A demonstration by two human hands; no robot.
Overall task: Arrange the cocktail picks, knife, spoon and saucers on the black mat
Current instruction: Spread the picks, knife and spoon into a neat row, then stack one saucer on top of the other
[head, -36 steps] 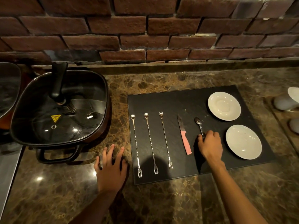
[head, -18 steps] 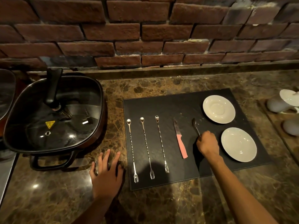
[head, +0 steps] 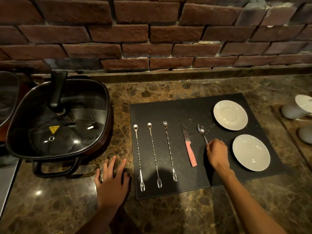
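Note:
A black mat (head: 185, 108) lies on the marble counter. Three long twisted cocktail picks (head: 139, 157) (head: 154, 154) (head: 169, 149) lie side by side on its left part, forked ends toward me. Right of them rests a knife (head: 190, 147) with a pink handle. A small spoon (head: 201, 130) lies beside it, bowl pointing away; my right hand (head: 217, 153) is closed on its handle end. Two white saucers (head: 230, 115) (head: 251, 152) sit on the mat's right side. My left hand (head: 112, 181) rests flat on the counter left of the mat, fingers spread.
A black square electric pan with a glass lid (head: 57, 122) stands at the left, close to the mat. White cups (head: 297, 107) sit on a wooden tray at the right edge. A brick wall runs behind the counter.
The spoon has shifted a little under my right hand, which stays on its handle. My left hand has stayed flat on the counter. The camera view drifted slightly.

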